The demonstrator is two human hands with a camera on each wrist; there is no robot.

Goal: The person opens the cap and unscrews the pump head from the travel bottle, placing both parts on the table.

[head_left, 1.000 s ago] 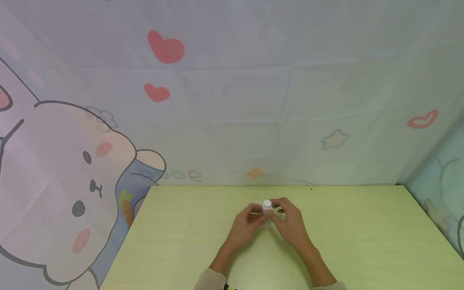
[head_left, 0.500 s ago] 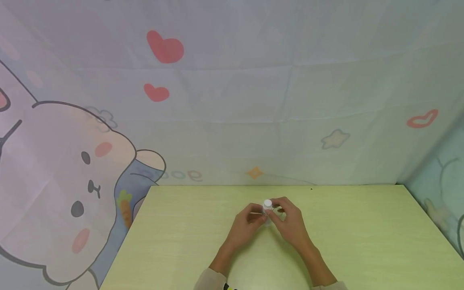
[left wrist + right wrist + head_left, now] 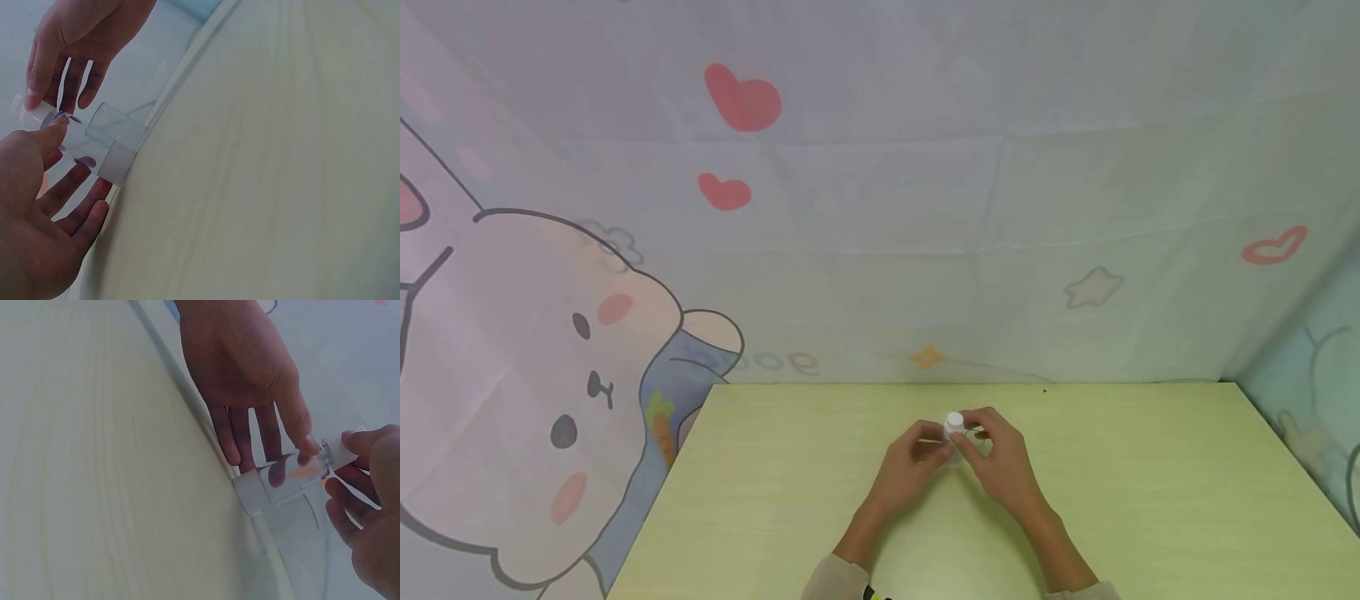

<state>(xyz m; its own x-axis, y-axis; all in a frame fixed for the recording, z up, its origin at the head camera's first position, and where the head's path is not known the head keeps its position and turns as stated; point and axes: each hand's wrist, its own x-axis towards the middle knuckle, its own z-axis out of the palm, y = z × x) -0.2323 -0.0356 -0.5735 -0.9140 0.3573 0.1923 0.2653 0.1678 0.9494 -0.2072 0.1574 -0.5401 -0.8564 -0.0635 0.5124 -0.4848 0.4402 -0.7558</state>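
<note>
Upright on the table stands a small clear bottle (image 3: 83, 142) with a white cap (image 3: 954, 419) and a whitish band (image 3: 253, 492) at its base. My left hand (image 3: 904, 468) holds the bottle's body from the left, thumb near the neck and fingers round the lower part. From the other side my right hand (image 3: 1006, 465) pinches the white cap between thumb and fingers, as the right wrist view shows. Right next to the bottle is an open clear cylinder (image 3: 120, 128), like a little cup. In the head view the hands hide most of the bottle.
The pale yellow-green table (image 3: 760, 483) ends at a back edge close behind the hands. Beyond it hangs a printed cloth (image 3: 880, 200) with hearts and a large cartoon rabbit (image 3: 542, 375). A tiny dark speck (image 3: 1044, 391) lies near the back edge.
</note>
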